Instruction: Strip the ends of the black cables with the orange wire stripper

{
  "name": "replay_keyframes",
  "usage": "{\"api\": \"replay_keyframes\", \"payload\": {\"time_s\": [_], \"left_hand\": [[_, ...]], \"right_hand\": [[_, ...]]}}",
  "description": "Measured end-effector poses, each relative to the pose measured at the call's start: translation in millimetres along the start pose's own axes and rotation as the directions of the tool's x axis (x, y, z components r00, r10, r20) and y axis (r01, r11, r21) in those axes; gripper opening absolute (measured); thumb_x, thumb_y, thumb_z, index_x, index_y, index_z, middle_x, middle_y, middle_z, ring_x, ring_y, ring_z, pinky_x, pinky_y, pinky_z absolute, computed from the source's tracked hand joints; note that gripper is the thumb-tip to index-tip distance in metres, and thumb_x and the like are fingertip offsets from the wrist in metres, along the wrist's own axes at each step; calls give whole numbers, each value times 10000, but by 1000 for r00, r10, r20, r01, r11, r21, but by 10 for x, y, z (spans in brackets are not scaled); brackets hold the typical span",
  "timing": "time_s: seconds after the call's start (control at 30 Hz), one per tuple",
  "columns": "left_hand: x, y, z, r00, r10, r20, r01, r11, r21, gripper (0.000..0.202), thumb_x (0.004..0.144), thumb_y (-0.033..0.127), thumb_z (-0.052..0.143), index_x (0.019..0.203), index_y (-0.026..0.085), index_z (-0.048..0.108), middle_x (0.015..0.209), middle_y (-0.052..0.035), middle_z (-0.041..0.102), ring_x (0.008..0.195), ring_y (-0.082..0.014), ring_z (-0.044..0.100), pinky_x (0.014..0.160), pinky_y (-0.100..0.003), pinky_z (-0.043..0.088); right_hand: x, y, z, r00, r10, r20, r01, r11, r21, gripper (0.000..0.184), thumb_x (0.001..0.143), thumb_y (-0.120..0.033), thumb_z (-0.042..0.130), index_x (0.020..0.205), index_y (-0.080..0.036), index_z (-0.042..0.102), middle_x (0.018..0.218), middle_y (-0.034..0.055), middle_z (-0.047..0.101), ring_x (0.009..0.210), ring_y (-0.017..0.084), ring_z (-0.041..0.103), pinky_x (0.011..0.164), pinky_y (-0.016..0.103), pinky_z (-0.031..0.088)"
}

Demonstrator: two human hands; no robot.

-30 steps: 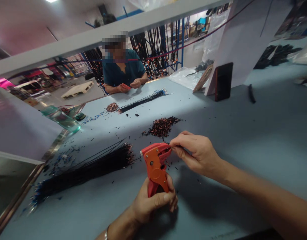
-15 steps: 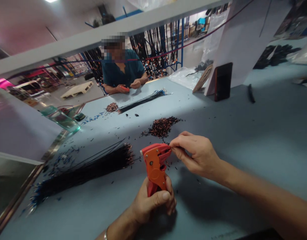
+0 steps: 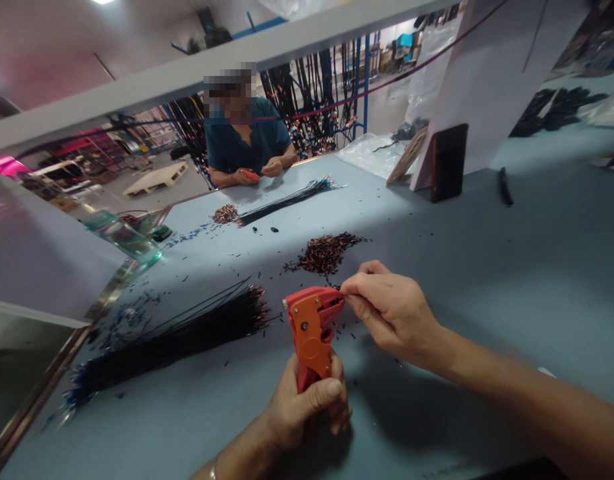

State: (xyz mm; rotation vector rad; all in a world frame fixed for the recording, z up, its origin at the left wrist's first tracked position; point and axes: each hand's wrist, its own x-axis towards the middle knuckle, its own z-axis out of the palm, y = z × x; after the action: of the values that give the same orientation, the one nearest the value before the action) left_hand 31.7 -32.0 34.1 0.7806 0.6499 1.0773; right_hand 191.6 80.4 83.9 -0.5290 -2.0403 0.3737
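Note:
My left hand (image 3: 303, 407) is wrapped round the handles of an orange-red wire stripper (image 3: 311, 327), held upright over the blue table (image 3: 487, 267). My right hand (image 3: 389, 310) pinches something small at the stripper's jaws; what it holds is too small to make out. A bundle of black wires (image 3: 171, 337) lies to the left of the tool. Just beyond it sits a heap of stripped copper-and-black bits (image 3: 325, 252).
Across the table a person in a teal shirt (image 3: 244, 143) handles a red tool beside another wire bundle (image 3: 287, 199) and small heap (image 3: 225, 214). A dark phone (image 3: 447, 162) leans against a white board at the right. Glass container (image 3: 121, 237) at left. Black offcuts scatter the surface.
My left hand has squeezed the stripper handles a little closer. My right hand stays pinched at the jaws, shifted very slightly right.

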Motion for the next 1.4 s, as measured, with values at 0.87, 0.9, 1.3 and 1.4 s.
{"api": "replay_keyframes", "payload": {"time_s": [0.87,0.9,1.3,1.4], "left_hand": [[67,113,34,982,125,-139,-135,989,-67,279,750,295,688,947,164,540,702,23,510,639,-130,540,716,-340,456],[66,111,35,982,123,-141,-133,989,-66,281,748,294,691,948,164,542,703,22,514,641,-132,542,721,-345,458],[54,52,21,991,97,-90,-101,994,-37,316,751,287,727,976,158,548,728,12,551,668,-141,573,735,-345,454],[47,48,18,993,83,-83,-83,997,-5,343,743,313,740,980,156,548,739,3,554,681,-152,572,720,-339,447]], "right_hand": [[-48,93,87,996,82,31,-79,993,-86,126,890,-151,506,806,-207,581,612,-34,619,558,127,510,726,294,409],[-51,94,93,997,69,25,-66,995,-78,123,885,-144,508,808,-206,581,620,-36,626,551,122,510,747,301,411],[-51,26,96,998,-60,27,64,981,-181,161,862,-96,494,770,-181,595,607,-29,614,529,105,501,847,371,394],[-64,-5,98,990,-136,29,139,950,-279,210,850,-76,472,728,-188,599,555,-33,555,512,114,455,854,381,415]]}}
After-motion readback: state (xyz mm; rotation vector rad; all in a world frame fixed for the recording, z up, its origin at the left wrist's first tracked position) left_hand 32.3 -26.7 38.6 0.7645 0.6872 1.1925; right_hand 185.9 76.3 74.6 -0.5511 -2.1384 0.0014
